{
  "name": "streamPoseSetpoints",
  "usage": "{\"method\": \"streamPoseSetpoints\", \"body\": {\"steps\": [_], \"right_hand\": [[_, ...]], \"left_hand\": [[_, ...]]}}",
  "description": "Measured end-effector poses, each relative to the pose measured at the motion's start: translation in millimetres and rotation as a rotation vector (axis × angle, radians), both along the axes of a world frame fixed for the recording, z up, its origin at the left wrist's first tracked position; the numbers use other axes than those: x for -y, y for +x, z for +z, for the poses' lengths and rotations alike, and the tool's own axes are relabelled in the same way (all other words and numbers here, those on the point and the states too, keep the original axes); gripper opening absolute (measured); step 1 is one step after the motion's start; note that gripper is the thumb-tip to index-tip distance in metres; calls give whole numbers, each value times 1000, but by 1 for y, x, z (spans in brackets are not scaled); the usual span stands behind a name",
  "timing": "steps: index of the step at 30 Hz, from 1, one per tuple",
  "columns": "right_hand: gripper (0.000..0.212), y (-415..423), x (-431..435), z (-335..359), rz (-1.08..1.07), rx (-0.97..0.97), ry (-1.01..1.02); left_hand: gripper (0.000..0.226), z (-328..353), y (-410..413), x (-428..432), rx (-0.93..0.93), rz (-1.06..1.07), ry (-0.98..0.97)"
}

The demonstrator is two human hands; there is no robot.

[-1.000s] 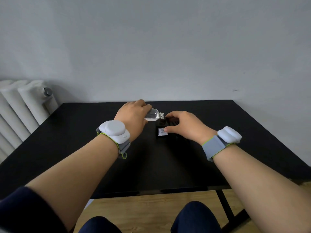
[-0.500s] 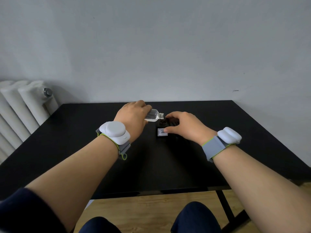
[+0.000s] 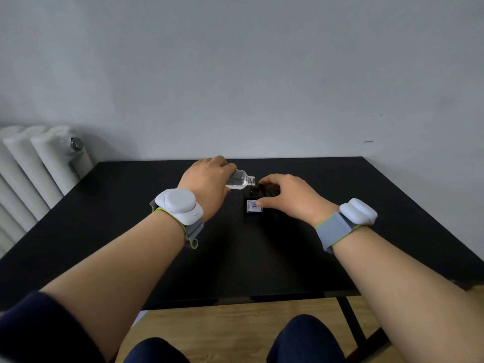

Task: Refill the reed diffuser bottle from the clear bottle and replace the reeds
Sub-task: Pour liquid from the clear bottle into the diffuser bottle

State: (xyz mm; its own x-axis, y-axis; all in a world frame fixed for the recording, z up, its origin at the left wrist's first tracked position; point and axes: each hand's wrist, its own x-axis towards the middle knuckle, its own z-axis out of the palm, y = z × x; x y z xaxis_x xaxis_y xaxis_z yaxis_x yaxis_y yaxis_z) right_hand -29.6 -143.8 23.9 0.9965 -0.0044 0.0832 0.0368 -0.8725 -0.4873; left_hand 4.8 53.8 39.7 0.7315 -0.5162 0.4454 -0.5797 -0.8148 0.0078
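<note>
Gripping the clear bottle [image 3: 242, 179] round its base, the left hand [image 3: 207, 184] has its fingers curled over the top and hides the rear half of the bottle. The bottle lies tilted almost level, its uncapped mouth pointing right and hanging just above the neck of the diffuser bottle [image 3: 253, 197]. Whether liquid is running out cannot be told; only a pale sheen shows along the lower side of the clear bottle.

The right hand [image 3: 290, 197] holds the diffuser bottle from the right, thumb tip pressed against the edge of the white label [image 3: 253, 206] on the near face and fingers arched over the far side. This bottle is dark and stands on the black table [image 3: 262, 258] near its middle, so its outline melts into the surface; the label and a faint glint at the neck are all that mark it. Print on the label is too small to read. A dark ridged shape under the right fingers cannot be identified.

Each wrist wears a white device on a grey strap [image 3: 179, 208] [image 3: 358, 212]. At the far left a white radiator [image 3: 34, 166] is cut off by the frame edge. Dark sleeves and knees are cropped along the near edge, over a wooden floor [image 3: 235, 323].
</note>
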Motion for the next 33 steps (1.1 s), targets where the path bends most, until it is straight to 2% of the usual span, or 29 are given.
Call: {"method": "streamPoseSetpoints", "body": {"steps": [33], "right_hand": [[54,1,1,-1,-1,4,6]], "left_hand": [[35,0,3,0,33,-15,23]]}}
